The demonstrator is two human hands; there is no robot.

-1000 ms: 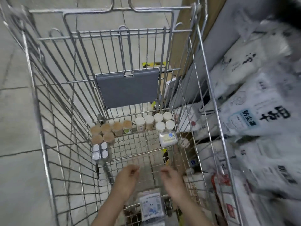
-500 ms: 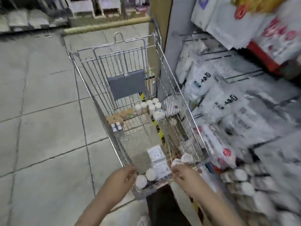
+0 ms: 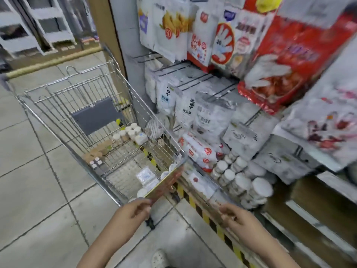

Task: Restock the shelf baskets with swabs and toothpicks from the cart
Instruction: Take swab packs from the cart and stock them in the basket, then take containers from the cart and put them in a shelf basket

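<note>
Both hands withdrawn from cart [image 3: 108,120]; left hand [image 3: 133,211] pinches red pack [image 3: 166,183], right hand [image 3: 234,214] grip unclear; shelving next.

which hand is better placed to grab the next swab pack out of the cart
Left. The left hand is at the cart's near end, beside the flat pack inside. The right hand sits over toward the shelf jars, farther from the cart.
</note>
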